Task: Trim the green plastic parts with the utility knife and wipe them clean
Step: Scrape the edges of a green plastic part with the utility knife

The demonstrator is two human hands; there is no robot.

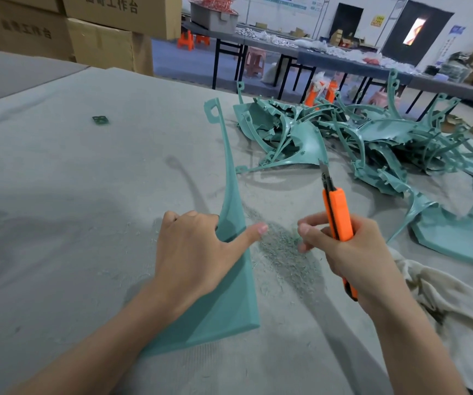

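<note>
My left hand (198, 252) grips a long green plastic part (229, 297) standing on its wide end on the grey cloth-covered table (72, 209), its thin hooked tip pointing up and away. My right hand (346, 252) holds an orange utility knife (337, 215) upright, blade out and pointing away, a short gap to the right of the part. A heap of fine green shavings (283, 252) lies between my hands. A pile of several more green parts (357, 138) lies at the back right. An off-white rag (451, 309) lies crumpled beside my right forearm.
One flat green part (457, 238) lies at the right edge. A small dark green piece (100, 120) lies far left. Cardboard boxes (110, 38) are stacked behind the table at the left. Long tables (343, 58) and orange stools (186, 39) stand in the background.
</note>
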